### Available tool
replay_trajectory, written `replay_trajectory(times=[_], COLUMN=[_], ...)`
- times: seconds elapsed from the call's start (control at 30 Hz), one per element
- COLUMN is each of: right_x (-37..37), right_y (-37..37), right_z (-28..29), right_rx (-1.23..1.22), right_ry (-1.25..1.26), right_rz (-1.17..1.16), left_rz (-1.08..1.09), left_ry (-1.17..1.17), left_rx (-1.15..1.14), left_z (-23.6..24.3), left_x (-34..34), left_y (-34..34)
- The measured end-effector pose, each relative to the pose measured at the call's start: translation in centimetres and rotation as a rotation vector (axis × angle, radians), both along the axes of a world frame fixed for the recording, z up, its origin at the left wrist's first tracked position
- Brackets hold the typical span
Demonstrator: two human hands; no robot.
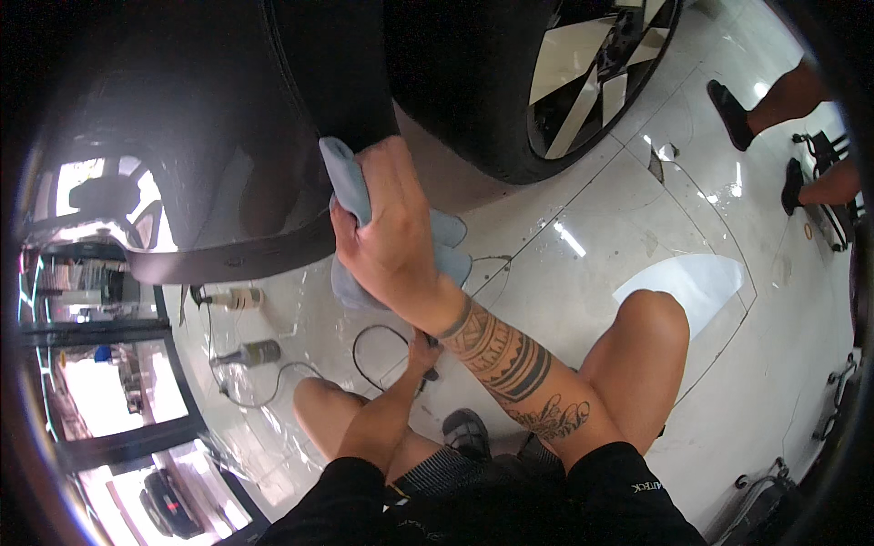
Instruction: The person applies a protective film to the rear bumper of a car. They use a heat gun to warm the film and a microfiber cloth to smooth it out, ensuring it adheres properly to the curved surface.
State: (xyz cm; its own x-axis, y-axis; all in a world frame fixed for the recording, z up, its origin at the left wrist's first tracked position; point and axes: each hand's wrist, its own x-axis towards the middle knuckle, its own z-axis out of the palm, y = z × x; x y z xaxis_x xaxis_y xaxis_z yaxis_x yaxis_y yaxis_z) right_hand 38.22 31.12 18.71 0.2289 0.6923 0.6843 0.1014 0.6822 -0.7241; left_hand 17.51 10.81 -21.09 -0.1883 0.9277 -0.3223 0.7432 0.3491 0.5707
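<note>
My right hand (pixel 387 232) is closed on a grey-blue cloth (pixel 346 177), folded and bunched between the fingers. The cloth presses against the edge of the dark grey car bumper (pixel 209 173), where it meets the black wheel arch trim (pixel 350 68). Beyond the hand stands the car's wheel (pixel 592 77), with a black tyre and two-tone spokes. Lower down, my left hand (pixel 421 353) is partly hidden behind my right forearm. Its fingers are curled round a small dark object that I cannot make out, beside a loop of black cable.
On the tiled floor at left lie a pale spray bottle (pixel 235 298) and a grey-green bottle (pixel 250 353) with a thin cable around them. A white sheet (pixel 696 282) lies beside my right knee. Another person's feet (pixel 731 116) and a wheeled black frame (pixel 830 223) are at far right.
</note>
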Motion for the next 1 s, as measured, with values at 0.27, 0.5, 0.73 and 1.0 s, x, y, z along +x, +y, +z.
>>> replay_trajectory(times=[0.27,0.5,0.73,1.0], right_x=[15.0,21.5,23.1,23.3], right_y=[1.9,3.4,4.0,3.5], right_z=[-1.7,-7.1,-8.3,-8.3], right_rx=[-0.35,-0.663,-0.706,-0.706], right_ry=[0.11,0.511,0.713,0.702], right_rz=[0.146,0.08,0.114,0.138], left_rz=[0.054,-0.246,-0.331,-0.159], left_ry=[-0.151,-0.098,-0.136,-0.189], left_rx=[-0.342,0.103,0.452,0.471], left_z=[25.2,36.1,39.2,38.7], left_x=[8.4,16.5,20.5,20.6], left_y=[1.5,-1.8,-1.7,-1.4])
